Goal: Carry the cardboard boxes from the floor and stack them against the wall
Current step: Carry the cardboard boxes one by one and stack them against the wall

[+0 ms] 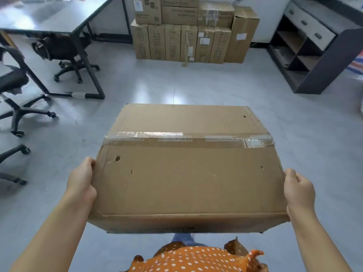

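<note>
**Q:** Cardboard box in mid-carry — where does it sit in the frame?

**A:** Lower centre, held off the grey floor in front of a person in an orange dotted top. A strip of clear tape runs across its closed lid, and the board shows a few small holes.

**Q:** How are the hands set?

**A:** Wide apart, 1 on each side. The left hand clasps the left edge, thumb on the side wall, fingers hidden beneath or behind. The right hand grips the right edge the same way, fingers curled around the corner. The spread looks chosen to keep a broad, flat load level.

**Q:** And the destination?

**A:** Likely the stack of boxes at upper centre, set against the white wall. A row of tall, narrow cartons stands upright on the floor, with squatter ones laid on top. It is well apart from the carried box, open floor between them.

**Q:** Anything flanking the route?

**A:** A dark-framed table and office chairs fill the upper and middle left; a shelf unit with drawers stands at upper right. The path between them appears unobstructed, so the walk forward seems the step in hand.
</note>
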Tool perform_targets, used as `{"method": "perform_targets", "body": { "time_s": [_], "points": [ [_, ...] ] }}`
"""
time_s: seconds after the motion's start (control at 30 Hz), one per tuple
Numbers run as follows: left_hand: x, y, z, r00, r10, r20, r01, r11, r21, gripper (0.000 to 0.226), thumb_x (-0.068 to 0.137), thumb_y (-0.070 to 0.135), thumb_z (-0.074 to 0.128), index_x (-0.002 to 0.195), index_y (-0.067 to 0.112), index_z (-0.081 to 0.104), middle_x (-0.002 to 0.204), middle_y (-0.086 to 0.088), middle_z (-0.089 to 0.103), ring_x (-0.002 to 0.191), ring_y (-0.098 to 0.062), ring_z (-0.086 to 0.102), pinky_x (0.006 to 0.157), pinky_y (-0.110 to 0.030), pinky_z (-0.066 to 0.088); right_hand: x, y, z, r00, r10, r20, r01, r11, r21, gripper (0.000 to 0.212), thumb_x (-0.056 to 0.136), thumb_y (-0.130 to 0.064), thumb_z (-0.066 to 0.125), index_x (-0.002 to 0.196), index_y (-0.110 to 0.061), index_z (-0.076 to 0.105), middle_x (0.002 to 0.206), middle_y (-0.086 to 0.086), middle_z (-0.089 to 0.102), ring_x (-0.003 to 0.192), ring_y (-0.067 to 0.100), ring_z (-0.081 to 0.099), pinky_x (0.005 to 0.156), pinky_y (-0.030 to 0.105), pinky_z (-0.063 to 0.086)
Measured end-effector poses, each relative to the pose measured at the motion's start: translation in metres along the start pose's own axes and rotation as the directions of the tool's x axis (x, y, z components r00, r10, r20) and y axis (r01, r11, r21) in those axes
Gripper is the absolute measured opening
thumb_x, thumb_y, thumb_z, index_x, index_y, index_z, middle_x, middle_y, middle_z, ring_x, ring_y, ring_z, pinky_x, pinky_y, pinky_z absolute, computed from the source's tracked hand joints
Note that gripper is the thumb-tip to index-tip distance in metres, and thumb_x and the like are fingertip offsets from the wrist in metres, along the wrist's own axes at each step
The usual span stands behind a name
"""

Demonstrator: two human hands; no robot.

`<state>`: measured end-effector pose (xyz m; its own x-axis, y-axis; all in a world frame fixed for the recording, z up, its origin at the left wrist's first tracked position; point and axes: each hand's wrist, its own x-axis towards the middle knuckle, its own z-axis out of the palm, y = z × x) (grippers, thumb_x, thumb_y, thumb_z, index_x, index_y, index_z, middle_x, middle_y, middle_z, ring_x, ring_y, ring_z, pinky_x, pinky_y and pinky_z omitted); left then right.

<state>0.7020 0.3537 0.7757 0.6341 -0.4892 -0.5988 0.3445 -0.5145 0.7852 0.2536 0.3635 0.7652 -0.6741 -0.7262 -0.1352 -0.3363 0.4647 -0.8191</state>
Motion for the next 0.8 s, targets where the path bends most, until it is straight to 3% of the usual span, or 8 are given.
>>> {"method": "perform_targets", "body": {
  "time_s": [0.3, 0.6, 0.8],
  "points": [
    [0.086, 0.089, 0.092, 0.994, 0.009, -0.107, -0.015, 0.999, -0.047, 0.021, 0.077, 0.019, 0.047, 0.058, 0.018, 0.041, 0.057, -0.004, 0.040, 0.050, -0.022, 0.038, 0.051, -0.030, 0.030, 0.130, -0.106, 0.115, 0.994, -0.069, 0.079, 0.071, 0.997, -0.029, 0.037, 0.092, -0.027, 0.042, 0.060, -0.013, 0.029, 0.060, 0.006, 0.031, 0.056, 0.021, 0.028, 0.054, 0.035, 0.021],
    [0.219, 0.195, 0.220, 0.999, -0.004, -0.052, 0.001, 0.998, -0.056, 0.024, 0.074, 0.018, 0.047, 0.055, 0.020, 0.033, 0.032, 0.008, 0.034, 0.039, -0.017, 0.035, 0.050, -0.028, 0.027, 0.254, -0.202, 0.248, 0.992, -0.086, 0.087, 0.091, 0.994, -0.057, 0.035, 0.089, -0.020, 0.043, 0.059, -0.017, 0.024, 0.058, 0.005, 0.023, 0.059, 0.020, 0.021, 0.056, 0.034, 0.016],
    [0.307, 0.306, 0.322, 0.999, 0.049, -0.016, -0.048, 0.998, 0.028, 0.017, 0.070, 0.021, 0.049, 0.056, 0.017, 0.039, 0.058, -0.003, 0.037, 0.052, -0.022, 0.034, 0.053, -0.031, 0.028, 0.338, -0.275, 0.317, 0.990, -0.138, 0.008, 0.138, 0.986, -0.093, 0.046, 0.094, -0.031, 0.051, 0.057, -0.015, 0.029, 0.054, 0.003, 0.025, 0.052, 0.021, 0.023, 0.051, 0.035, 0.018]
  ]
}}
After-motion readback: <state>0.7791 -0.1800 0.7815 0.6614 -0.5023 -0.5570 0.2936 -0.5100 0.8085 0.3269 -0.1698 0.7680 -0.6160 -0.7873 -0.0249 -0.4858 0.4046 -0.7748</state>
